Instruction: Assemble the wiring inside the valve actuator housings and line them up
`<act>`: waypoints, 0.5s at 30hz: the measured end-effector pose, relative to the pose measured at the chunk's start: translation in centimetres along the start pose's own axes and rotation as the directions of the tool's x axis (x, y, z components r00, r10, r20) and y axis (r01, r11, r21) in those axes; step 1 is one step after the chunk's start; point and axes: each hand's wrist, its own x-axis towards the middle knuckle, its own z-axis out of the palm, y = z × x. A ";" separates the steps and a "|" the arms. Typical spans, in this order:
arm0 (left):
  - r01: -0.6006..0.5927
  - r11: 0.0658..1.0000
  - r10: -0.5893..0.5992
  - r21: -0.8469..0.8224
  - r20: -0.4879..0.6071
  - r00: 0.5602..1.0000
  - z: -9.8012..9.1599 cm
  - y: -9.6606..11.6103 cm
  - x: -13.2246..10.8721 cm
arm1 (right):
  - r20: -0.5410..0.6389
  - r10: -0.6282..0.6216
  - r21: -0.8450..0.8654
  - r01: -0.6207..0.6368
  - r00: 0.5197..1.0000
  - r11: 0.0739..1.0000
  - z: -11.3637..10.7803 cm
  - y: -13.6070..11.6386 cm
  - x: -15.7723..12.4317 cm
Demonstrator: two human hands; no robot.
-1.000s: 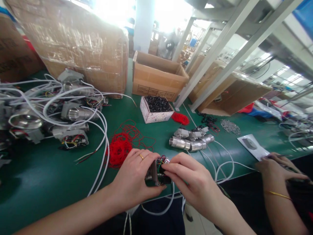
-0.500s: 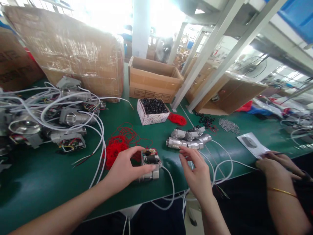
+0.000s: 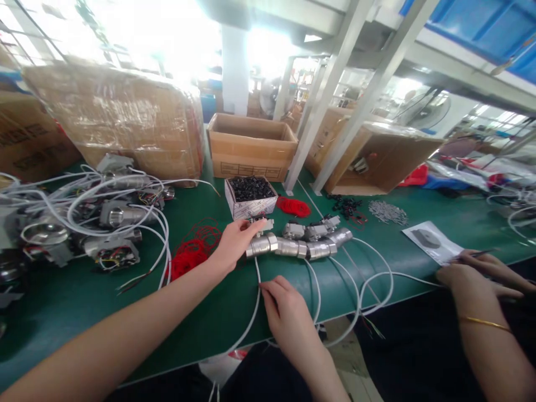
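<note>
My left hand [image 3: 234, 241] is closed on a motorised metal valve [image 3: 263, 244], its thumb and fingers around the grey housing on top. This valve stands at the left end of a row of similar valves [image 3: 322, 248], their steel bodies lying end to end. From it a white cable [image 3: 252, 321] runs down over the table's front edge. My right hand [image 3: 287, 307] pinches that cable between thumb and fingertips, a short way below the valve. Beside my left forearm lies a tangle of red wire [image 3: 188, 259].
More valves with white cables [image 3: 113, 215] are heaped at left. Behind stand a small box of black parts [image 3: 251, 204], a red wire coil [image 3: 294, 207] and open cartons [image 3: 251, 145]. At right, a co-worker's hands [image 3: 469, 276] hold a pen near a printed sheet [image 3: 431, 241].
My left hand has moved the valve forward and right, turned it and set it against the row. My right hand has left the row and closed on the white cable.
</note>
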 end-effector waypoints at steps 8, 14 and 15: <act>-0.011 0.998 0.014 0.063 -0.048 0.999 1.9 -1.6 1.6 | -0.102 -0.104 -0.300 0.069 0.989 0.952 -3.7 4.0 4.4; -0.003 1.000 0.001 -0.021 -0.092 0.996 2.7 -2.3 1.7 | 0.058 -0.168 -0.412 0.177 0.984 0.894 -5.5 6.2 6.2; -0.001 0.999 -0.004 -0.048 -0.103 0.995 2.9 -2.5 1.8 | 0.082 -0.178 -0.417 0.196 0.981 0.887 -5.7 6.4 6.3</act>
